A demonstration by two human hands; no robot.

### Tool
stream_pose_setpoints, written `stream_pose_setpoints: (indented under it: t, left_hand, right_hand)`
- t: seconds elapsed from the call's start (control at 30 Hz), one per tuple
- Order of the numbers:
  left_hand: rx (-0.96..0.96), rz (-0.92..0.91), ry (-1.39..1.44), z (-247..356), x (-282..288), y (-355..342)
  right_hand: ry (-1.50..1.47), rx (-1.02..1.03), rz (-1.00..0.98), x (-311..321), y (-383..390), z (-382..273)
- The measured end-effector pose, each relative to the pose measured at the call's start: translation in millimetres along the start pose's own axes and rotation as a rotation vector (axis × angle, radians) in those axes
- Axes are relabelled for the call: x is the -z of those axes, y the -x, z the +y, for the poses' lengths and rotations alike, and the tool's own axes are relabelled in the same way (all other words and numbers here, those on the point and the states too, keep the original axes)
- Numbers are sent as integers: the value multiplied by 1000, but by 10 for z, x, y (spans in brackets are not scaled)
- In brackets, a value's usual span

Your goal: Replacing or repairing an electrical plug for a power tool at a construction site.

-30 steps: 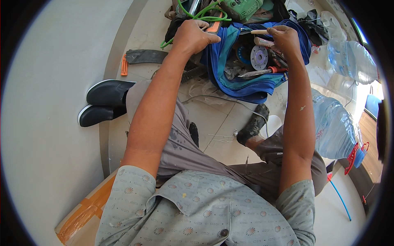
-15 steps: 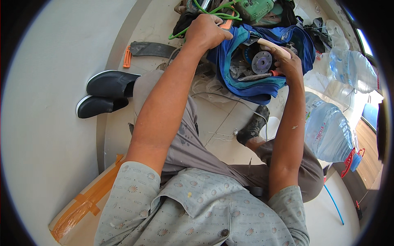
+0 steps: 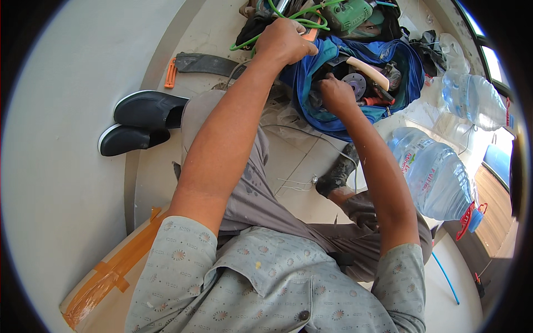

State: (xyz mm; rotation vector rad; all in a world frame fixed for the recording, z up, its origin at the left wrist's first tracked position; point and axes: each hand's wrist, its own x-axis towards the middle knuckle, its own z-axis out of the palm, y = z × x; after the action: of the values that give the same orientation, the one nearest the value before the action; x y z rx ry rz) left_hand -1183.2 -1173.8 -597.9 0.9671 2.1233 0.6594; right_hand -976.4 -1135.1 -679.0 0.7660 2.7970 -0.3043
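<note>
In front of me an unzipped blue tool bag (image 3: 411,61) lies on the floor. My left hand (image 3: 286,44) is curled at its left rim, beside an orange-edged thing (image 3: 311,34); what its fingers grip is hidden. My right hand (image 3: 337,95) reaches down inside the bag, fingers bent inward, with their tips partly out of sight. Just right of it are a round grey disc with holes (image 3: 355,83) and a red-handled tool (image 3: 377,101). A tool with a smooth beige handle (image 3: 367,71) lies across the bag's contents.
A green power tool (image 3: 350,14) and a green cord (image 3: 319,22) are behind the bag. Large clear water bottles (image 3: 436,172) stand at right. Black shoes (image 3: 147,114) rest by the left wall, near a dark strip (image 3: 205,64). A grey cable (image 3: 311,135) crosses the tiles.
My right hand has let go of the beige-handled tool, which now lies in the bag, and has moved left and deeper into it. My left hand stays at the rim.
</note>
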Motion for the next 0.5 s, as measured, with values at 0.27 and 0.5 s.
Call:
stream_pose_setpoints:
  t: [0.27, 0.5]
  left_hand:
    - [15, -20, -2, -49, 52, 21]
    - [16, -22, -42, -56, 62, 13]
  right_hand:
    - [54, 242, 14, -26, -123, 74]
    - [47, -145, -31, 344, -210, 213]
